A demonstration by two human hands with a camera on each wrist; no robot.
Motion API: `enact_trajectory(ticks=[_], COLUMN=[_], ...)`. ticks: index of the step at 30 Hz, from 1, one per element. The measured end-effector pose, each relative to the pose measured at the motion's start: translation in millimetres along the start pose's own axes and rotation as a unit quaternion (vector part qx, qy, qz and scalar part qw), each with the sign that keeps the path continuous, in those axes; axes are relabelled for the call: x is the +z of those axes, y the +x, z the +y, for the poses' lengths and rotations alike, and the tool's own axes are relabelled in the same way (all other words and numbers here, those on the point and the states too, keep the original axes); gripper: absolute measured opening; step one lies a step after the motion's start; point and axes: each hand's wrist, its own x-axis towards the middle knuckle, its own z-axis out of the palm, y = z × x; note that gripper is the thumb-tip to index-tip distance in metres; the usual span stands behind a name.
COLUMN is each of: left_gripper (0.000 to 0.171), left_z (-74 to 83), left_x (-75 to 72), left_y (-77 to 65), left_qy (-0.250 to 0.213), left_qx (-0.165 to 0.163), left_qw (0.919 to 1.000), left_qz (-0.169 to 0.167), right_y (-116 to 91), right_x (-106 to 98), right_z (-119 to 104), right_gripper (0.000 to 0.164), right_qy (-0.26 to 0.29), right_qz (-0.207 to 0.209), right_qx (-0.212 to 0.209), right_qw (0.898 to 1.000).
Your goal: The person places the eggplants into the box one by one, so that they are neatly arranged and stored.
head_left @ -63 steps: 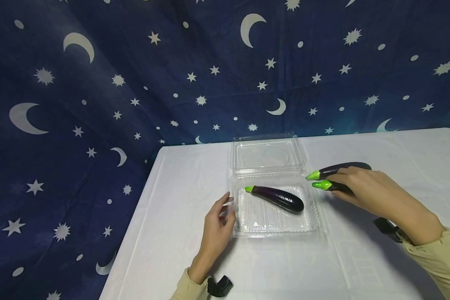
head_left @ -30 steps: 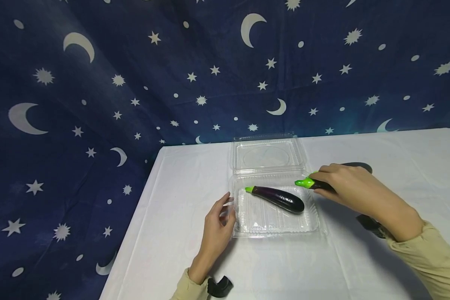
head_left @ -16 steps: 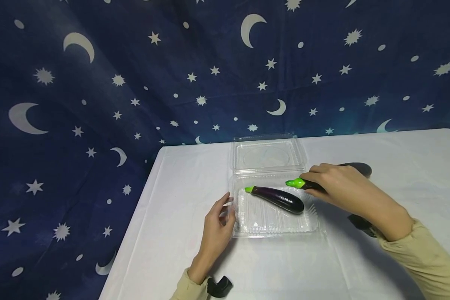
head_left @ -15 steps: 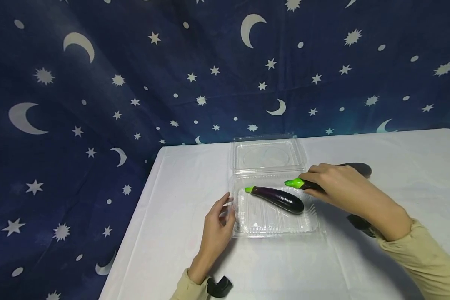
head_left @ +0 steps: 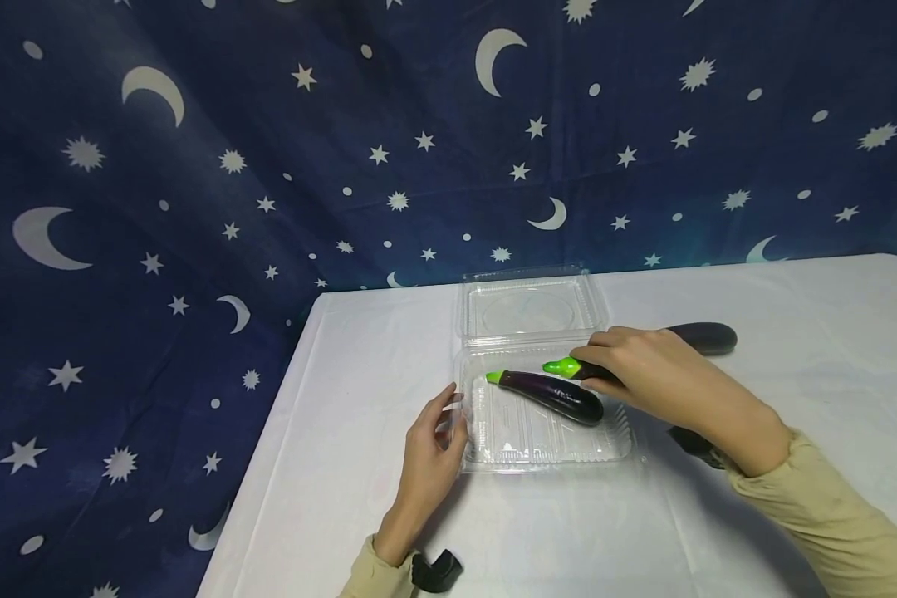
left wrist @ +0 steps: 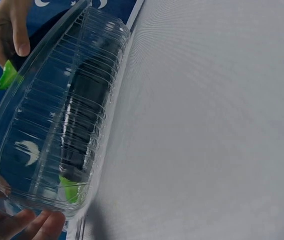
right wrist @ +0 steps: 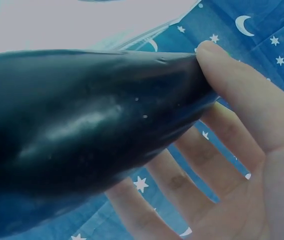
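My right hand [head_left: 654, 370] grips an eggplant by its narrow end, near the bright green stem [head_left: 562, 368], above the right part of a clear plastic clamshell container [head_left: 508, 462]. The right wrist view shows this held eggplant [right wrist: 81, 135] up close, between thumb and fingers. Another eggplant [head_left: 553, 397] lies aslant inside the container's base, stem to the left. At the container's left wall, my left hand [head_left: 429, 453] rests its fingertips [left wrist: 51, 225] against the plastic, fingers loosely bent.
A third eggplant [head_left: 706, 337] lies on the white-covered table [head_left: 344, 432] behind my right hand, which hides its stem end. The container's lid [head_left: 526, 307] is folded back, away from me. A dark blue curtain [head_left: 389, 100] with moons and stars stands behind the table.
My right hand has moved left with the held eggplant, from beside the container to above its base. The left hand and the eggplant in the container have stayed in place.
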Motion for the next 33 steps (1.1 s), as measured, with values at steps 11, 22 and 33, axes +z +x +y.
enact_trajectory(ticks=[11,22,33], left_gripper=[0.047,0.047,0.047], left_z=[-1.3,-0.7,-2.4], left_x=[0.1,0.0,-0.1], left_y=[-0.6,-0.4,-0.5], left_qy=[-0.003,-0.003,-0.005], left_qx=[0.0,-0.004,-0.004], left_qw=[1.0,1.0,1.0], left_qz=[-0.001,0.001,-0.001], right_y=[9,19,28], right_x=[2,6,13], right_z=[-9,-20,-30], right_gripper=[0.032,0.025,0.026], right_qy=[0.001,0.003,0.0], right_qz=[-0.002,-0.001,-0.004], right_qx=[-0.011,-0.032,-0.042], right_qw=[1.0,0.999,0.999])
